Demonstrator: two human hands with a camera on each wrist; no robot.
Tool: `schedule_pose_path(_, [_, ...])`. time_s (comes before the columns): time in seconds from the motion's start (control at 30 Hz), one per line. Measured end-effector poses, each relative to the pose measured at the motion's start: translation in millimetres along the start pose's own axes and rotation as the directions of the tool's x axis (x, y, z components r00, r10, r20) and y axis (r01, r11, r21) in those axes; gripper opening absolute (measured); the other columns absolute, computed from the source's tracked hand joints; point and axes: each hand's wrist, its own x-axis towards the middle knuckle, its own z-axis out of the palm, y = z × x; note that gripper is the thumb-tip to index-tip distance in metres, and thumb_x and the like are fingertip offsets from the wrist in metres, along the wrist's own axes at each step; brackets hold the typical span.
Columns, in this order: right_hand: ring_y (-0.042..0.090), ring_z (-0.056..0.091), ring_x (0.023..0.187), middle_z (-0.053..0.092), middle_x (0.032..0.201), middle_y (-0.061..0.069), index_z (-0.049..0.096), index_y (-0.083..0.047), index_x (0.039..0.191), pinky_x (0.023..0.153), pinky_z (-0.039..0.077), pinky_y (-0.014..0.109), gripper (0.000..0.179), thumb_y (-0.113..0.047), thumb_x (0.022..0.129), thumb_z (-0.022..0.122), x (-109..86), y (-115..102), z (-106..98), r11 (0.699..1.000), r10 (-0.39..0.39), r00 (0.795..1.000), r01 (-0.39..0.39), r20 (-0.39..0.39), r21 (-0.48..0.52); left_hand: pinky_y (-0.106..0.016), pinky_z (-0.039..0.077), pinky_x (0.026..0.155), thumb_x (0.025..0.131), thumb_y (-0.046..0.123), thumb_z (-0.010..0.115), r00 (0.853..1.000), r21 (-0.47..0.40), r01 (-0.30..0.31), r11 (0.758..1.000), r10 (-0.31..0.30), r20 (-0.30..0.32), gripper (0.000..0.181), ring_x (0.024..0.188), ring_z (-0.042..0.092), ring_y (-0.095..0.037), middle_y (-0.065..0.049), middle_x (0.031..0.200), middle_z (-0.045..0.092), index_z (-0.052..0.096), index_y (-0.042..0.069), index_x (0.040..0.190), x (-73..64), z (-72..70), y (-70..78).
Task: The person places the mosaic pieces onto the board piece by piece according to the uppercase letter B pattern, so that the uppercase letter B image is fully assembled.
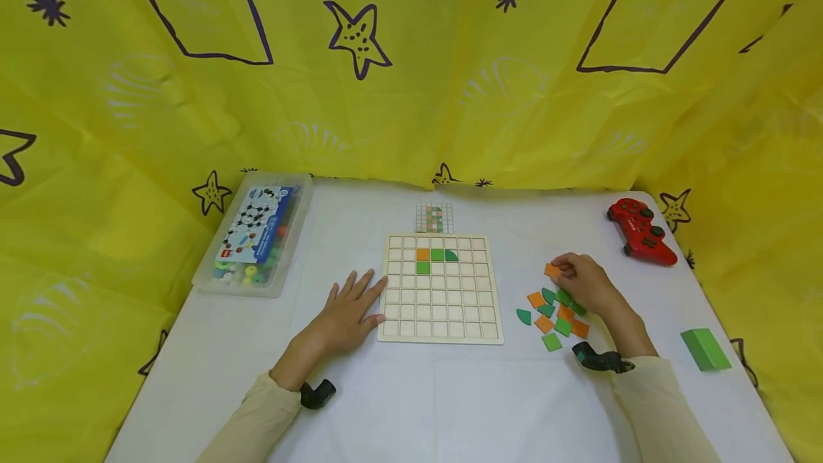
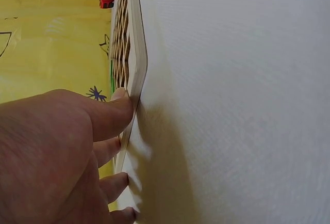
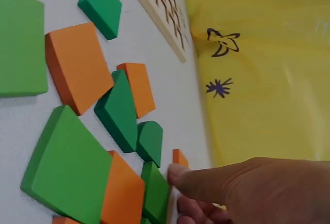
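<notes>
Set high on the head, looking forward and down over the near side of the desk [image 1: 437, 406], far enough back to take in the whole board [image 1: 453, 299], both hands and the yellow cloth [image 1: 411, 113] beyond. On the left wrist, set very near the left hand [image 1: 343, 319] and low, almost level with the desk; rolled sideways, facing across a corner of the board towards the right hand [image 1: 581, 283]. On the right wrist, close over the loose pieces [image 1: 546, 309], rolled the opposite way, facing past the right hand to the cloth. Shared by both wrist views: part of the board and the right hand.
</notes>
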Motion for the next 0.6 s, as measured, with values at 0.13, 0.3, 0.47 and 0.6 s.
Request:
schedule_pose_path(0.13, [0.042, 0.062, 0.107, 0.057, 0.118, 0.031, 0.060, 0.014, 0.127, 0.097, 0.053, 0.056, 0.029, -0.001, 0.102, 0.063, 7.6, -4, 5, 1.000, -0.029, 0.999, 0.029, -0.016, -0.001, -0.071, 0.005, 0.126, 0.110, 0.039, 0.055, 1.000, -0.007, 0.003, 1.000, -0.003, -0.002, 0.067, 0.163, 0.004, -0.044, -0.012, 0.177, 0.016, 0.028, 0.019, 0.169, -0.9, -0.8, 1.1])
schedule_pose_path(0.3, [0.040, 0.060, 0.107, 0.055, 0.119, 0.030, 0.059, 0.013, 0.129, 0.098, 0.052, 0.055, 0.030, -0.002, 0.103, 0.061, 20.1, -11, 12, 1.000, -0.025, 1.000, 0.025, -0.006, -0.001, -0.071, 0.005, 0.126, 0.110, 0.038, 0.055, 1.000, -0.015, 0.002, 1.000, -0.002, 0.000, 0.067, 0.163, 0.004, -0.044, -0.012, 0.177, 0.016, 0.029, 0.019, 0.169, -2.4, -1.5, 2.6])
schedule_pose_path(0.47, [0.039, 0.059, 0.107, 0.055, 0.120, 0.030, 0.059, 0.013, 0.129, 0.098, 0.052, 0.054, 0.029, -0.002, 0.104, 0.060, 30.8, -22, 22, 0.999, -0.037, 0.999, 0.038, -0.011, 0.004, -0.071, 0.005, 0.126, 0.110, 0.038, 0.055, 1.000, -0.014, 0.002, 1.000, -0.002, -0.003, 0.067, 0.163, 0.004, -0.044, -0.013, 0.177, 0.016, 0.029, 0.019, 0.169, -2.6, -0.7, 2.1])
schedule_pose_path(0.6, [0.041, 0.060, 0.109, 0.055, 0.122, 0.031, 0.060, 0.012, 0.129, 0.098, 0.052, 0.055, 0.028, -0.002, 0.105, 0.060, 34.4, -33, 29, 0.998, -0.064, 0.998, 0.064, -0.014, 0.001, -0.072, 0.006, 0.126, 0.110, 0.039, 0.054, 1.000, -0.008, -0.010, 1.000, 0.010, 0.000, 0.067, 0.163, 0.004, -0.045, -0.012, 0.177, 0.015, 0.028, 0.019, 0.169, -2.8, -0.1, 0.9])
